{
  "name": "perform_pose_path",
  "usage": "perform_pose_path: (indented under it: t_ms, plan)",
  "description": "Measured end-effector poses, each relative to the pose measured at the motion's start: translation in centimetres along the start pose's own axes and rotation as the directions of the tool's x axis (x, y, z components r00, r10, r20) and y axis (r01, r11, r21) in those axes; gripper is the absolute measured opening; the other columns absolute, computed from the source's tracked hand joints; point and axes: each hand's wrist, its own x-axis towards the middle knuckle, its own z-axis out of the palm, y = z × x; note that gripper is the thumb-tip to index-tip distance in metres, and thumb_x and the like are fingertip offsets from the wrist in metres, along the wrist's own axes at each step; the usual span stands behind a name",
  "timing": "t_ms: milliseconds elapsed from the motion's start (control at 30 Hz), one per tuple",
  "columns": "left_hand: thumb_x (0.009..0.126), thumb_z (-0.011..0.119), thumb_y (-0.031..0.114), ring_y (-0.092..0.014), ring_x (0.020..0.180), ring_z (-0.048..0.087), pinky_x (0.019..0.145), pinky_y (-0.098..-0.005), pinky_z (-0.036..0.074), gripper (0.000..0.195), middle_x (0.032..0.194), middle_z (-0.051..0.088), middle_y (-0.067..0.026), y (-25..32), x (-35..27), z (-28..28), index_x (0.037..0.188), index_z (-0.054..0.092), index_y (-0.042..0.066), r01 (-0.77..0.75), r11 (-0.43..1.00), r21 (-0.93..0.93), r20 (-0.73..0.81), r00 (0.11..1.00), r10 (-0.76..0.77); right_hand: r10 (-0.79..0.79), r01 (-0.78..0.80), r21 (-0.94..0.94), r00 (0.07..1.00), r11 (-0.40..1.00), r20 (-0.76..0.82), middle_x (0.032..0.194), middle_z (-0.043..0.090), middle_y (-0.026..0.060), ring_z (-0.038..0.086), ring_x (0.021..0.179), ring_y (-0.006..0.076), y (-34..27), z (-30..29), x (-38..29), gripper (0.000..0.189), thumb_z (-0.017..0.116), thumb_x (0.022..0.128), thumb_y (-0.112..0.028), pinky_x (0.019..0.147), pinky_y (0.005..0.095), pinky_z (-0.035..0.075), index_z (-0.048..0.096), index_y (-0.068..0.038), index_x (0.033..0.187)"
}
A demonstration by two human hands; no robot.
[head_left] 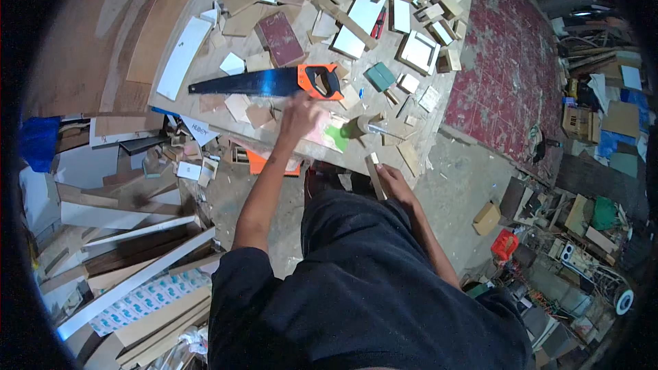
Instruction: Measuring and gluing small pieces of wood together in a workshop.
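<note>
My left hand, blurred, is over the near edge of the worktable, just below a handsaw. The saw lies flat, its blade pointing left and its orange and black handle beside my fingers. Whether those fingers hold anything is too blurred to tell. My right hand grips a narrow strip of wood at the table's front edge, close to my body. Between the hands are a pink and green sheet and a small clear container with a thin stick-like tool leaning from it.
Many wood and white board offcuts cover the far tabletop, around a dark red block, a green block and a red-handled tool. Stacked boards fill the floor at left. Clutter with a red crate lies at right.
</note>
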Motion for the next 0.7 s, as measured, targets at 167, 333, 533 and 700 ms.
perform_pose_path:
  t_ms: [167,333,533,700]
  plan:
    - [0.070,0.075,0.042,-0.035,0.103,0.057,0.089,-0.0444,0.047,0.058,0.105,0.062,-0.0203,-9.3,11.5,-2.8,0.110,0.061,0.002,0.770,0.631,-0.098,-0.427,0.540,-0.725,0.071,-0.067,0.085,0.996,0.994,-0.049,0.090,0.058,-0.0008,0.050,0.079,0.0095,1.1,0.9,-1.2,0.044,0.050,0.096,-0.041,0.070,0.0248,0.040,0.060,0.000,0.108]
    - [0.061,0.080,0.051,-0.034,0.113,0.053,0.091,-0.0468,0.049,0.074,0.116,0.057,-0.0201,-11.8,17.5,-1.1,0.112,0.058,0.002,0.929,0.267,-0.258,-0.023,0.270,-0.963,0.107,-0.092,0.137,0.988,0.986,-0.107,0.085,0.060,0.0015,0.053,0.077,0.0114,2.4,0.3,-2.9,0.046,0.048,0.097,-0.043,0.069,0.0259,0.042,0.060,0.000,0.107]
    - [0.058,0.082,0.048,-0.033,0.120,0.047,0.092,-0.0460,0.049,0.081,0.125,0.052,-0.0104,-12.2,18.5,-0.9,0.121,0.055,0.007,0.983,0.152,-0.103,-0.003,0.153,-0.988,0.122,-0.089,0.158,0.969,0.983,-0.213,0.085,0.061,0.0040,0.056,0.075,0.0127,3.7,-0.7,-4.4,0.041,0.047,0.098,-0.040,0.068,0.0280,0.045,0.060,-0.002,0.103]
    - [0.060,0.080,0.043,-0.035,0.106,0.058,0.086,-0.0453,0.051,0.062,0.115,0.061,-0.0147,-14.1,18.5,-1.7,0.107,0.063,0.006,0.925,0.316,-0.210,-0.077,0.307,-0.949,0.165,-0.130,0.181,0.968,0.975,-0.189,0.087,0.061,0.0035,0.054,0.078,0.0128,5.4,-1.4,-4.5,0.049,0.048,0.096,-0.045,0.071,0.0275,0.043,0.061,0.000,0.106]
